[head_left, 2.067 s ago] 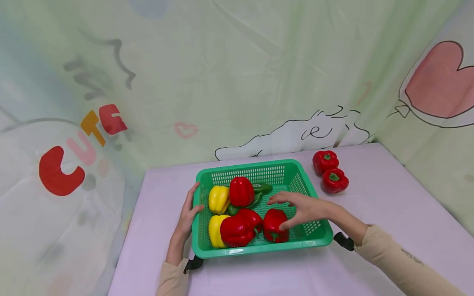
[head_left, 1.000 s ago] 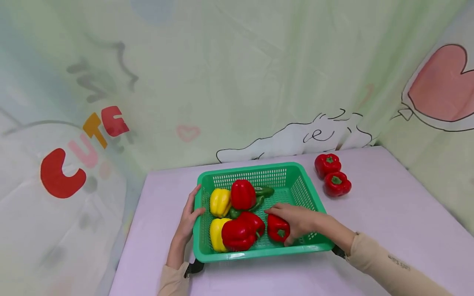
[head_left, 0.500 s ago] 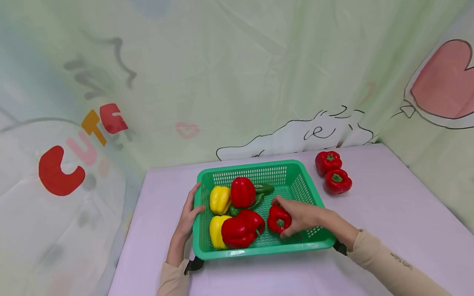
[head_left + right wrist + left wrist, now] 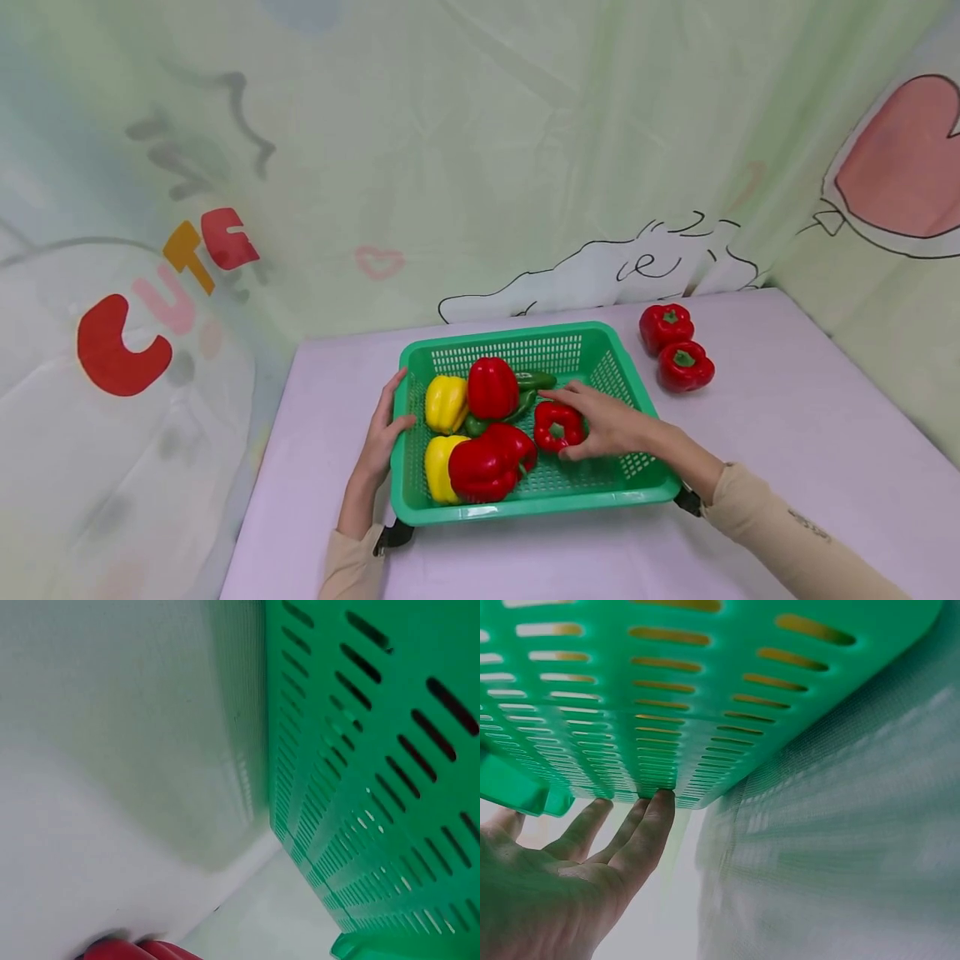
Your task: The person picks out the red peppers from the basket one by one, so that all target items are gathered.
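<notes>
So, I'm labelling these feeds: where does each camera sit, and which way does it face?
Head: worn on the head, facing forward and down at the green basket; left hand, right hand and forearms show.
Left wrist: worn there, looking past the palm at the basket's slotted outside; palm and fingers show.
Right wrist: worn there, looking along the basket's slotted outside; no body part shows.
Shared: both wrist views show the basket's outside.

Over the feed I've got the left hand point(image 4: 377, 444) in a grip, its fingers point(image 4: 641, 844) stretched forward and its thumb point(image 4: 401, 423) spread off to their right, the left forearm point(image 4: 356, 507) trailing behind. I have the right hand point(image 4: 607, 423) reaching leftward, thumb and fingers bent in a hold, with the right forearm point(image 4: 688, 458) and beige sleeve point(image 4: 780, 525) running back behind it
</notes>
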Demonstrator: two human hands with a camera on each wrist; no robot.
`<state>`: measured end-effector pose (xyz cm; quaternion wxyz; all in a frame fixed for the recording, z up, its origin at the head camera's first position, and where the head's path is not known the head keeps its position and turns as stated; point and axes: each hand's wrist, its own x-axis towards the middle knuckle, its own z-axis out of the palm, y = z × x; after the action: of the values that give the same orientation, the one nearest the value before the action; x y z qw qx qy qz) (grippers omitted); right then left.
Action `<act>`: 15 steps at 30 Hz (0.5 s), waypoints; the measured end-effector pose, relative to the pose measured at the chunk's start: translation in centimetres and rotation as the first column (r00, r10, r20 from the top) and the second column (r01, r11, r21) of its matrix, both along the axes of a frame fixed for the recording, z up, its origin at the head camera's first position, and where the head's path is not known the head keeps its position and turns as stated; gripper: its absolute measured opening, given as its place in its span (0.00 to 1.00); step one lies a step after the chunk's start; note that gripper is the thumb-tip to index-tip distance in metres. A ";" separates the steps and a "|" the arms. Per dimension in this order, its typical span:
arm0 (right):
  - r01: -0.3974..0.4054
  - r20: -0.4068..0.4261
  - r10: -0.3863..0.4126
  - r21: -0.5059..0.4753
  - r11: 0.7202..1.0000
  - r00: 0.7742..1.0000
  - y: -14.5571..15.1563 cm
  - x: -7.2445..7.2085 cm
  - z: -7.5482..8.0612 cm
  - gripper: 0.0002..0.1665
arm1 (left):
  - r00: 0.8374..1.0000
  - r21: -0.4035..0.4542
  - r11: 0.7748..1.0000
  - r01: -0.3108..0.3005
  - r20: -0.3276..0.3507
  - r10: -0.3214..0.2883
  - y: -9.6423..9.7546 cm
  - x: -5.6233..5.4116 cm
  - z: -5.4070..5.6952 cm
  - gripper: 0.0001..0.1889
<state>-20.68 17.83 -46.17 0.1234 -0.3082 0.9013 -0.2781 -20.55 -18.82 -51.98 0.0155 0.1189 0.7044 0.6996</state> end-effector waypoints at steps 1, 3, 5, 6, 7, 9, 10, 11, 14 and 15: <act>0.003 0.014 -0.002 -0.006 1.000 1.000 0.0 -0.1 0.0 0.51 | 1.000 0.002 1.000 0.001 0.001 -0.001 0.0 0.0 0.0 0.37; -0.001 0.035 0.002 -0.025 1.000 0.999 0.0 -0.3 0.0 0.51 | 1.000 0.003 1.000 0.002 0.002 -0.002 0.0 0.1 -0.2 0.37; -0.001 0.045 0.003 -0.045 0.999 0.999 0.0 -0.5 0.1 0.49 | 1.000 0.009 1.000 0.008 -0.001 -0.008 0.0 0.1 -0.2 0.37; 0.000 0.049 0.003 -0.057 0.998 0.999 0.0 -0.6 0.1 0.48 | 1.000 0.012 1.000 0.013 -0.004 -0.013 0.0 0.1 -0.3 0.37; 0.002 0.047 0.001 -0.066 0.998 0.999 0.1 -0.7 0.2 0.46 | 1.000 0.015 1.000 0.018 -0.005 -0.018 0.0 0.1 -0.3 0.37; 0.009 0.037 -0.005 -0.086 0.996 0.999 0.1 -1.0 0.2 0.42 | 1.000 0.021 0.999 0.025 -0.006 -0.025 0.0 0.1 -0.3 0.38; 0.008 0.028 -0.005 -0.093 0.996 1.000 0.2 -1.1 0.2 0.41 | 1.000 0.021 0.999 0.027 -0.009 -0.027 0.0 0.0 -0.2 0.38; 0.010 0.014 -0.009 -0.097 0.995 1.000 0.2 -1.2 0.2 0.40 | 1.000 0.021 0.999 0.025 -0.008 -0.025 0.0 0.0 -0.2 0.38; 0.035 -0.042 -0.038 -0.087 0.996 0.998 0.3 -1.5 0.3 0.39 | 1.000 0.015 1.000 0.016 -0.003 -0.016 0.0 -0.1 0.0 0.38; 0.044 -0.062 -0.049 -0.082 0.996 0.997 0.3 -1.5 0.3 0.39 | 1.000 0.013 1.000 0.014 -0.001 -0.014 0.0 -0.1 0.0 0.38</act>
<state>-22.21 18.11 -45.89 0.0753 -0.3006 0.8999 -0.3069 -20.65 -18.78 -51.93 0.0190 0.1242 0.6990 0.7040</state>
